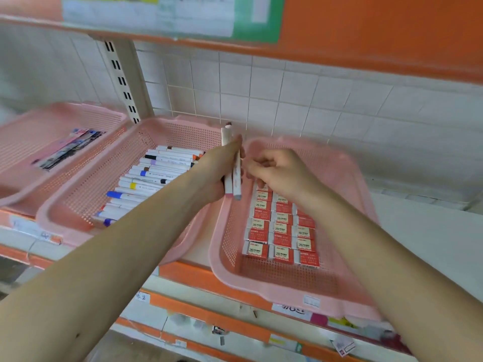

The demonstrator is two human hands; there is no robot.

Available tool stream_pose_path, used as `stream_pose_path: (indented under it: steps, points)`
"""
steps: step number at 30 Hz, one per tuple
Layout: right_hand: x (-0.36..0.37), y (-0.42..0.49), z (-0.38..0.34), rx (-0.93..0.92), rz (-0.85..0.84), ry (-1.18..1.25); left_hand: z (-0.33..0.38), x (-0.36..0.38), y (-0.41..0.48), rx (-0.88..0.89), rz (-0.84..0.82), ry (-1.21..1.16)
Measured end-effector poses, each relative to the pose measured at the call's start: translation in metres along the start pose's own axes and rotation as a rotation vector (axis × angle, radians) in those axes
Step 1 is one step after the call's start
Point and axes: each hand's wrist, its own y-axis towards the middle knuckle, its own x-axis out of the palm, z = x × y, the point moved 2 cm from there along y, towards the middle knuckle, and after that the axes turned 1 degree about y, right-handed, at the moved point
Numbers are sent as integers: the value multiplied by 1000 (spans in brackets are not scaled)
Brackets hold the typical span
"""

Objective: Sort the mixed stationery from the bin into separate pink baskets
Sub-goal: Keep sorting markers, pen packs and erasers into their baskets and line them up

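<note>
At the front, the orange edge of the shelf point(198, 279) carried some paper labels. On it stood the right pink basket point(261, 287), with red and white erasers point(281, 231) lying in neat rows inside. Above its far part was the right grip point(277, 171), fingers curled together; I could not tell if it held anything. Just beside it, the left grip point(217, 176) was clamped on a few white markers point(236, 176), held nearly upright between the two baskets. To the left, the middle pink basket point(52, 212) contained many markers in a row point(149, 178). Further left, the third pink basket point(52, 111) had one flat packet point(68, 150) in it. Behind all was a white tiled wall point(287, 100).
</note>
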Motion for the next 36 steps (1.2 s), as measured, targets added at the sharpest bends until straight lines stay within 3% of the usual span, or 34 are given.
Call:
stream_pose_path:
  steps: [3, 8, 17, 21, 25, 36]
  points:
    - [26, 1, -16, 9, 4, 21, 3, -22, -8, -41, -64, -160]
    - [66, 17, -34, 58, 55, 6, 17, -72, -5, 9, -63, 29]
    - [133, 69, -59, 75, 178, -121, 51, -193, 17, -49, 18, -110]
    - [155, 87, -62, 74, 173, -238, 59, -232, 18, -42, 9, -56]
    - [171, 101, -66, 107, 163, -378, 65, -252, 17, 47, -6, 127]
    - [208, 130, -55, 118, 69, -618, 65, -263, 26, 31, -130, 247]
